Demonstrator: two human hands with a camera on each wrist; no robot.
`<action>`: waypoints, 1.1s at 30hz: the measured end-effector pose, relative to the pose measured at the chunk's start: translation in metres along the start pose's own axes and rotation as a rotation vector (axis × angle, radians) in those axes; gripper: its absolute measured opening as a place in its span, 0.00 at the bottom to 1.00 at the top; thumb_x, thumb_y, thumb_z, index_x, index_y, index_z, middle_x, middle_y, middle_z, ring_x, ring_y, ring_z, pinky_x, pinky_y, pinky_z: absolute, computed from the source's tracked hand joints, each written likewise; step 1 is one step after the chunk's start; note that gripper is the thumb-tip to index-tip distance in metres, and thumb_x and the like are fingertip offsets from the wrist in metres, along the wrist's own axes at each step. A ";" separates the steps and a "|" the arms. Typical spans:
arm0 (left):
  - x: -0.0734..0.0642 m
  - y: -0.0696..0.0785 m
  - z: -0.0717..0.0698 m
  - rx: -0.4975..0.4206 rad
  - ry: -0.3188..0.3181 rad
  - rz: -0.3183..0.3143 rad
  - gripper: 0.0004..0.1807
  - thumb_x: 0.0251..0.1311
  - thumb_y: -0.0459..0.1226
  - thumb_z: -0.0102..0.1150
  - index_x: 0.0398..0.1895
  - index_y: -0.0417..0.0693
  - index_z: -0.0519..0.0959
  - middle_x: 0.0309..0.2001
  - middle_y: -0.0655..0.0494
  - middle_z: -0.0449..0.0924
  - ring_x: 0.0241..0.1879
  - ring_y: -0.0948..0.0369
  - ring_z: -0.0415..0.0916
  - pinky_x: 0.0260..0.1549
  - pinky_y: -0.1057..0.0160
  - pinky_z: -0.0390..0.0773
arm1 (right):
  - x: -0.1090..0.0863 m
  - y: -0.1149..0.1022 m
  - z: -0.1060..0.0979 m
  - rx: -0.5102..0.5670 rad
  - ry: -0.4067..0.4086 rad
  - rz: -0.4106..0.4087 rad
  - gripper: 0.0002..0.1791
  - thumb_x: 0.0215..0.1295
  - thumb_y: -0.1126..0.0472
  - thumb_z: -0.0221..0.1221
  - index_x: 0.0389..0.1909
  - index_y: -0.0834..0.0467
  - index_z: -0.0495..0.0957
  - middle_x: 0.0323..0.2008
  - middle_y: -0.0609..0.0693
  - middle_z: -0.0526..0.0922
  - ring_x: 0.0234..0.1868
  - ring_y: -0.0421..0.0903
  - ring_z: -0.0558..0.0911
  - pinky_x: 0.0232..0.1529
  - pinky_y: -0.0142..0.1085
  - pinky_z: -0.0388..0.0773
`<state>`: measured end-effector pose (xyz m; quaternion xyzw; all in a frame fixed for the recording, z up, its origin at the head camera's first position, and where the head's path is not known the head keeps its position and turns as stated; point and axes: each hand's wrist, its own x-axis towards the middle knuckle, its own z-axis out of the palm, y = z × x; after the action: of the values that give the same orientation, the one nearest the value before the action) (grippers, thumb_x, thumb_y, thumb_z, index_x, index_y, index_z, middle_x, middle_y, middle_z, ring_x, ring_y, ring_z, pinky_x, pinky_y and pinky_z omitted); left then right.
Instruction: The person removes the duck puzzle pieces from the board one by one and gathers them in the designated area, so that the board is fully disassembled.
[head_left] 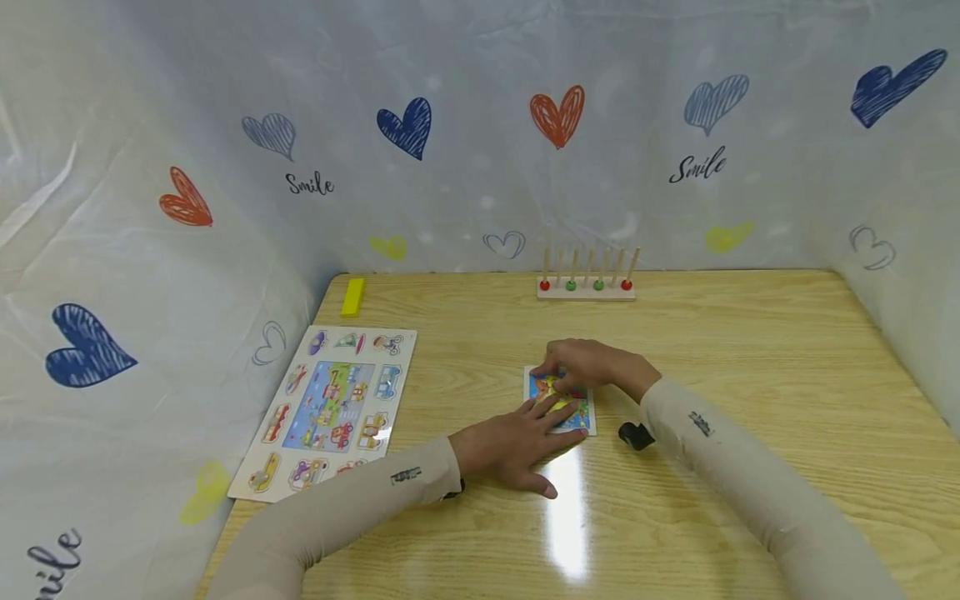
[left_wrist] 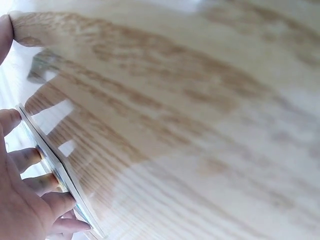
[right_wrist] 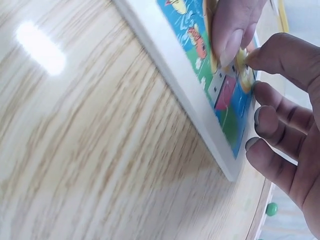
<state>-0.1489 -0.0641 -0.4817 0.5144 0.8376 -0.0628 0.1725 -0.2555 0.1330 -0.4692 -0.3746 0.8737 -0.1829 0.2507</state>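
Left hand spread, right hand bent, both at the small puzzle board.
Head view: the board lies on the table, well right of the large puzzle board; step in hand appears to be working one part of the puzzle; the next move would call for steady left-hand pressure and careful fingertip control; left hand is released, its thumb well out, right wrist arched over the far side. Left wrist view: left fingers reach over the board's edge, holding nothing. Right wrist view: one right fingertip meets a yellow figure, three fingers bend beside the far edge; whether the hand pinches anything cannot be told.
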 end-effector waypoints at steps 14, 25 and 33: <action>-0.002 -0.001 0.001 -0.014 0.014 0.005 0.51 0.65 0.70 0.44 0.83 0.60 0.42 0.82 0.46 0.31 0.80 0.43 0.27 0.76 0.45 0.52 | 0.004 -0.001 0.000 -0.009 0.000 -0.005 0.23 0.66 0.58 0.66 0.62 0.51 0.80 0.49 0.45 0.77 0.43 0.43 0.76 0.43 0.38 0.77; -0.001 -0.002 0.002 -0.017 0.011 0.000 0.51 0.63 0.72 0.43 0.83 0.61 0.41 0.82 0.48 0.31 0.80 0.45 0.26 0.75 0.45 0.53 | 0.008 -0.002 0.003 -0.028 -0.006 0.006 0.23 0.65 0.57 0.66 0.61 0.47 0.78 0.51 0.47 0.75 0.54 0.49 0.79 0.48 0.42 0.80; -0.001 -0.002 0.002 -0.040 0.011 0.000 0.51 0.64 0.72 0.42 0.83 0.62 0.41 0.82 0.48 0.30 0.81 0.45 0.26 0.76 0.45 0.52 | 0.009 -0.004 0.003 0.023 -0.009 0.015 0.23 0.65 0.55 0.68 0.59 0.47 0.75 0.54 0.49 0.74 0.55 0.51 0.80 0.48 0.43 0.80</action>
<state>-0.1496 -0.0663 -0.4838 0.5113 0.8396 -0.0432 0.1782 -0.2570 0.1237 -0.4724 -0.3658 0.8732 -0.1894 0.2605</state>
